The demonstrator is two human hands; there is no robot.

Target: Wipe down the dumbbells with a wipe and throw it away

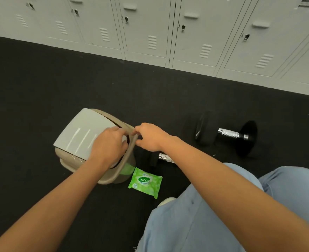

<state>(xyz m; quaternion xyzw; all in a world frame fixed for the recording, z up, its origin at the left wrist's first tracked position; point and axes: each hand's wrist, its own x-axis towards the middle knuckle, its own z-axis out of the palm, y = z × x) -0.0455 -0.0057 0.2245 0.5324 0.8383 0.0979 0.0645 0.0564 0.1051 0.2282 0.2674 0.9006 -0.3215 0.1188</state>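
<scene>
A small beige plastic bin with a pale grey swing lid stands on the black rubber floor, left of centre. The left hand lies over the lid's right edge, fingers curled down into the opening; whether it holds a wipe cannot be told. The right hand pinches the bin's rim at its far right side, fingertips pressed together. A green rectangular wipe packet marked "Sanicare" and "15" lies flat just right of the bin. 2 black dumbbells with chrome handles rest on the floor: the far dumbbell lies to the right, its long axis running left to right, and the near dumbbell is mostly hidden under the right forearm. Grey metal lockers line the far side.
</scene>
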